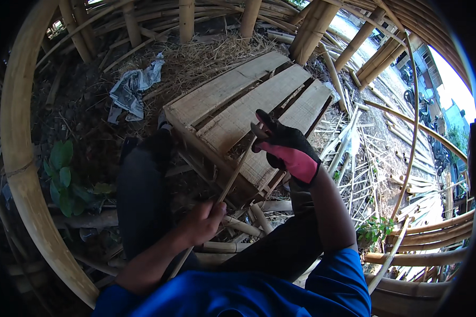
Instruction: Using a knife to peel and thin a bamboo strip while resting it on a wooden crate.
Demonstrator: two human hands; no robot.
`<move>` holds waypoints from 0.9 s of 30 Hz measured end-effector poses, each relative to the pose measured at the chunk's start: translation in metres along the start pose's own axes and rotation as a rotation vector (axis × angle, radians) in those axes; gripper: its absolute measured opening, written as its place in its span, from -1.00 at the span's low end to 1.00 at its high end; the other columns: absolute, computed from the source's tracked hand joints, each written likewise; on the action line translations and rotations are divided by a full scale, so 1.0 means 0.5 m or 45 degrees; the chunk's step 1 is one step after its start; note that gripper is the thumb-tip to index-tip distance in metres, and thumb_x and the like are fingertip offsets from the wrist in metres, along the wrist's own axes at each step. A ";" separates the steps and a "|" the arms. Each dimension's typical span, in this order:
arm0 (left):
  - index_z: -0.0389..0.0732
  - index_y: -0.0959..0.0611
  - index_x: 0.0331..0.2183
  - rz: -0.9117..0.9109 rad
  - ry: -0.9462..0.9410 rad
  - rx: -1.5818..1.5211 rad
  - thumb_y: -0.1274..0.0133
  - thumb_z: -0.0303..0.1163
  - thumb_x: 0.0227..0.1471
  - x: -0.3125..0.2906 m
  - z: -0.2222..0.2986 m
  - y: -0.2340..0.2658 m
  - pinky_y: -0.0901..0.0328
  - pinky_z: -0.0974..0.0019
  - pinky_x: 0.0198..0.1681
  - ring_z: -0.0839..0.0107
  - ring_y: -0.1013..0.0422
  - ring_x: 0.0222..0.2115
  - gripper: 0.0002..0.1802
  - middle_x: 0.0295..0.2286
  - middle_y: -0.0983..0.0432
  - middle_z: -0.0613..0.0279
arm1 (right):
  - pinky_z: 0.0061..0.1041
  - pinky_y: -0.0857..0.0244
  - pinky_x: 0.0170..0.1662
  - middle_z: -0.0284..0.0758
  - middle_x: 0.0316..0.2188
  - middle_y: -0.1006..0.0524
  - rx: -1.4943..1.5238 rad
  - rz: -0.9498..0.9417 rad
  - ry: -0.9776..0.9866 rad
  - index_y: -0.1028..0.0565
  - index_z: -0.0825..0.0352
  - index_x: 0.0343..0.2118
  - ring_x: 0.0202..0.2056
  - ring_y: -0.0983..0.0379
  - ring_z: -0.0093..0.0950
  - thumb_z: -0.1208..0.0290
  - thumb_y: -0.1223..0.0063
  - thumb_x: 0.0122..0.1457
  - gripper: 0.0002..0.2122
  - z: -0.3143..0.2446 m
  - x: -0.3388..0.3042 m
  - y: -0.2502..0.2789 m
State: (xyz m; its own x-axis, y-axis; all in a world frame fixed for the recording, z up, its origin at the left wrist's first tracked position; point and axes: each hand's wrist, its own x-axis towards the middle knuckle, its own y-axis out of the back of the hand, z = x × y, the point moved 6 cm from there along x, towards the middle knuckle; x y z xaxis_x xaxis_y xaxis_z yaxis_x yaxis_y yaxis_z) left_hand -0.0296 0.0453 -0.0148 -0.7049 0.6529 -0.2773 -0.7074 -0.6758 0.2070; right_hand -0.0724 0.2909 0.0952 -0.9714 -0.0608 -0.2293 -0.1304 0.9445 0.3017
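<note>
A long, thin bamboo strip (pixel 231 182) slants from my lap up over the near edge of a slatted wooden crate (pixel 243 119). My left hand (pixel 203 222), bare, is closed in a fist around the strip below the crate. Over the crate's top, my right hand (pixel 291 150) wears a black and pink glove. Its thumb and fingers close about the strip's upper end, with one finger lifted away. A short, flat, brownish piece shows between those gloved fingers; whether it is the strip's tip or a blade, I cannot tell.
Thick bamboo poles (pixel 18 132) frame the space at left, with more uprights (pixel 309 31) at the back. Crumpled printed paper (pixel 135 90) lies on dry straw beyond my left leg. Bamboo offcuts (pixel 359 158) litter the ground at right. A leafy plant (pixel 62 174) grows at left.
</note>
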 end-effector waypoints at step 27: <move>-0.21 -0.55 -0.29 -0.063 0.069 -0.159 0.18 -0.07 0.44 0.005 -0.025 0.000 -0.15 0.44 -0.54 0.66 -0.20 -0.60 -0.58 -0.62 -0.30 0.46 | -0.29 -0.51 -0.18 -0.33 -0.17 -0.66 -1.473 0.162 0.489 -0.68 -0.03 -0.07 -0.20 -0.64 -0.28 0.28 0.01 0.30 -0.75 0.063 0.044 -0.029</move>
State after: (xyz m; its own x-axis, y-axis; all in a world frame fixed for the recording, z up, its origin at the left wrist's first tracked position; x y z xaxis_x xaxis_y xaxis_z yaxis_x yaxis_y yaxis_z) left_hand -0.0308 0.0428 -0.0271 -0.6631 0.6693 -0.3353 -0.7268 -0.6828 0.0745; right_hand -0.0854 0.2858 0.0568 -0.9600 -0.2651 0.0904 0.0605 0.1189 0.9911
